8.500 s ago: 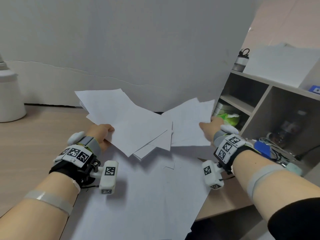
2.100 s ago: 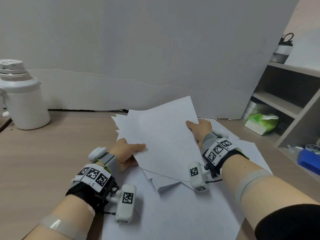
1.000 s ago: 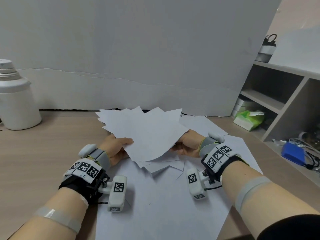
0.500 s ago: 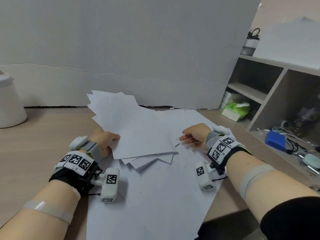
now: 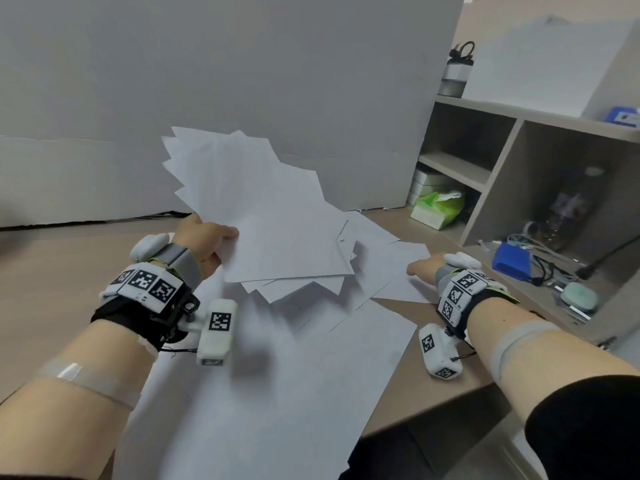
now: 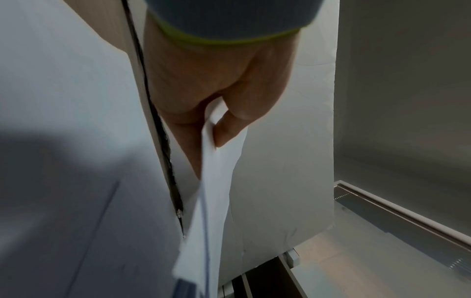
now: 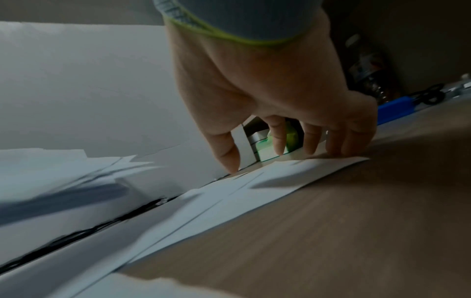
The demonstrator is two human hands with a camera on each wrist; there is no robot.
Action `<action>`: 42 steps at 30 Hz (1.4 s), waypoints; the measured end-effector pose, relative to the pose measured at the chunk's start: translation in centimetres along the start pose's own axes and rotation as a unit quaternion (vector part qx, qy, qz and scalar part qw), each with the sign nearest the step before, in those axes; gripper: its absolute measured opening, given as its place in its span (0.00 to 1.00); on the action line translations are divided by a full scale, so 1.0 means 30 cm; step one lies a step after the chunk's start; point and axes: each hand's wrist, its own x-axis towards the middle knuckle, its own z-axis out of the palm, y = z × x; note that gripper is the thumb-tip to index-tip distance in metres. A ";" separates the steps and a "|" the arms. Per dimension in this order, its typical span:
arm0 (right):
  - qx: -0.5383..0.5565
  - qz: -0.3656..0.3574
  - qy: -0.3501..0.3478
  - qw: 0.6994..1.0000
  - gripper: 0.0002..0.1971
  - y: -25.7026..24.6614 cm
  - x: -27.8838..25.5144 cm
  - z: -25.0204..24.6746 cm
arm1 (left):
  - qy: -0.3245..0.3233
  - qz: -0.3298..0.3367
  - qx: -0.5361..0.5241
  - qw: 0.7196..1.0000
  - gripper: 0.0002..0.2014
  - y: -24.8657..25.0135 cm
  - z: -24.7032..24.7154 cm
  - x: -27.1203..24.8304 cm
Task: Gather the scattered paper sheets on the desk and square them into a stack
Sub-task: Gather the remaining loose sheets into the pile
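My left hand (image 5: 204, 242) pinches the left edge of a fanned bundle of white sheets (image 5: 263, 216), thumb on top, and holds it tilted above the desk. In the left wrist view the thumb and fingers (image 6: 226, 129) clamp the bundle's edge (image 6: 211, 181). My right hand (image 5: 424, 268) is at the right, its straight fingertips (image 7: 308, 147) touching the far corner of loose sheets (image 5: 394, 271) that lie flat on the desk. A large white sheet (image 5: 277, 393) lies under both arms at the front.
The wooden desk (image 5: 52, 271) runs left and ends at a grey backboard (image 5: 242, 81). A shelf unit (image 5: 498, 161) stands at the right with a green tissue pack (image 5: 438, 209), a blue box (image 5: 512, 263), cables and a bottle.
My right hand has let go of the bundle and moved right onto the loose flat sheets. The left hand has raised the bundle and tilted it up.
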 end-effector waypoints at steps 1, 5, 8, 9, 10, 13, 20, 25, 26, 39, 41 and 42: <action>-0.010 -0.005 -0.002 1.000 0.24 0.001 0.000 -0.005 | 0.003 0.004 -0.003 1.000 0.23 0.004 0.022 0.017; -0.045 -0.020 -0.005 0.999 0.25 -0.010 -0.009 -0.023 | 0.016 0.002 -0.028 0.999 0.17 -0.021 0.072 0.065; -0.060 -0.022 0.009 0.998 0.24 -0.028 0.005 -0.026 | 0.016 -0.013 -0.035 0.999 0.14 -0.077 0.093 0.097; -0.051 -0.011 0.010 0.999 0.28 -0.034 0.005 -0.021 | 0.021 -0.019 -0.031 0.999 0.14 -0.095 0.097 0.104; -0.031 0.012 0.006 0.999 0.36 -0.040 0.023 -0.014 | 0.026 -0.025 -0.026 0.999 0.14 -0.113 0.103 0.110; 0.006 0.031 -0.028 0.999 0.49 -0.053 0.064 0.020 | 0.040 -0.031 -0.024 0.998 0.14 -0.143 0.111 0.099; 0.037 0.018 -0.029 0.999 0.31 -0.112 0.077 0.024 | 0.050 -0.036 -0.023 0.998 0.18 -0.157 0.093 0.102; 0.041 0.020 0.013 0.999 0.28 -0.132 0.135 0.014 | 0.069 -0.020 0.000 0.997 0.20 -0.161 0.098 0.103; 0.053 0.016 0.024 0.998 0.29 -0.131 0.151 0.014 | 0.069 -0.020 0.005 0.997 0.19 -0.162 0.101 0.102; 0.187 -0.098 0.177 0.961 0.10 -0.101 0.052 -0.177 | 0.018 -0.025 0.019 0.999 0.18 -0.158 0.146 0.055; 0.177 -0.112 0.201 0.957 0.04 -0.118 0.006 -0.226 | 0.018 -0.025 0.039 0.999 0.15 -0.161 0.155 0.060; 0.178 -0.121 0.211 0.953 0.05 -0.124 -0.015 -0.251 | 0.023 -0.027 0.045 0.998 0.14 -0.159 0.158 0.054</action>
